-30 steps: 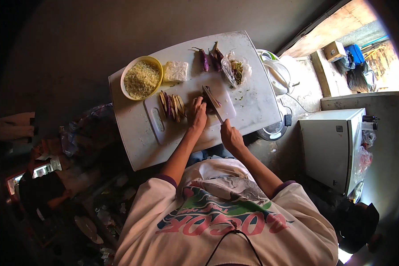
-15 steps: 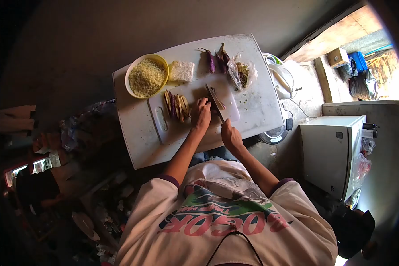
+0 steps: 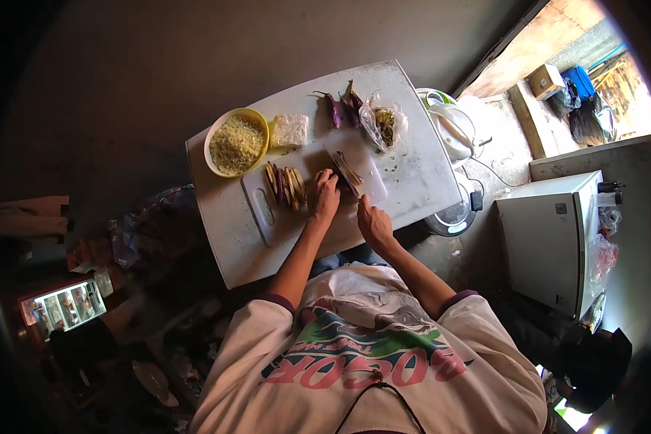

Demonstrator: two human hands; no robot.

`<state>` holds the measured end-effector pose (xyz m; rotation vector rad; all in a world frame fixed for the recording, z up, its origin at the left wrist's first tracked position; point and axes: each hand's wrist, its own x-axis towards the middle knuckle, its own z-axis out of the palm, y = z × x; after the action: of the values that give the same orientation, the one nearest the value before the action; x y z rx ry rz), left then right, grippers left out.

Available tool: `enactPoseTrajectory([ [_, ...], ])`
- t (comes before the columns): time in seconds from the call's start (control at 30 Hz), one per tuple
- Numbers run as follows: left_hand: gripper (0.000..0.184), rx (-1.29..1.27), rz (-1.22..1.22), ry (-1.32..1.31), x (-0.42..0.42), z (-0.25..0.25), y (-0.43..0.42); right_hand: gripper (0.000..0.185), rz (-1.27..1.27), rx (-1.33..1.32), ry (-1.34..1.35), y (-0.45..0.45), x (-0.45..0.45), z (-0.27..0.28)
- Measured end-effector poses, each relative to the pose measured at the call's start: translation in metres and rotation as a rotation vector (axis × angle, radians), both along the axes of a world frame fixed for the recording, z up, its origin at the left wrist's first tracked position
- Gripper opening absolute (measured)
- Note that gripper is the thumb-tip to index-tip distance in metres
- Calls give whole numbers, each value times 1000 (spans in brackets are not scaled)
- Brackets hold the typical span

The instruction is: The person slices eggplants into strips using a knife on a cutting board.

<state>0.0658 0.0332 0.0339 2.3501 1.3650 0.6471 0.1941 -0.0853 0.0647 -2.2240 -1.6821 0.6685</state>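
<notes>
My right hand (image 3: 375, 221) is closed round the handle of a knife (image 3: 346, 176), whose blade lies over the right part of a white cutting board (image 3: 372, 160). Thin eggplant strips (image 3: 350, 167) lie along the blade. Just left of the knife, my left hand (image 3: 325, 194) is closed, with fingertips pressed on a dark piece that it mostly hides. Cut eggplant pieces (image 3: 286, 186) rest side by side on the board, left of that hand. Whole purple eggplants (image 3: 333, 111) lie beyond the board, beside a clear plastic bag (image 3: 382, 123) holding green trimmings.
A yellow-rimmed bowl (image 3: 236, 142) of pale shredded food and a white wrapped block (image 3: 290, 130) stand at the white table's (image 3: 219, 231) back left. Right of the table are a white appliance (image 3: 452, 129) and a small white refrigerator (image 3: 542, 242).
The whole view has shifted slightly with my head. Both hands stay close to the knife and board, with only small movements.
</notes>
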Motion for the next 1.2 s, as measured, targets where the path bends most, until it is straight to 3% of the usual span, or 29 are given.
enactPoseTrajectory([
  [0.23, 44, -81, -13, -96, -2, -14, -1, 23, -31, 44, 49, -3, 8, 0],
  [0.47, 39, -111, 19, -88, -3, -16, -8, 26, -27, 75, 94, 5, 16, 15],
  [0.57, 36, 59, 45, -192, -3, -44, -5, 27, -25, 61, 120, -2, 11, 23],
  [0.67, 37, 25, 34, -226, -3, -28, -2, 29, -16, 11, 110, -6, 8, 30],
  [0.93, 4, 155, -18, -149, -8, -21, 8, 32, 31, -8, 88, -11, 9, 30],
  [1.2, 5, 101, -20, -144, -6, -17, 11, 31, 13, 16, 112, -13, 0, 14],
])
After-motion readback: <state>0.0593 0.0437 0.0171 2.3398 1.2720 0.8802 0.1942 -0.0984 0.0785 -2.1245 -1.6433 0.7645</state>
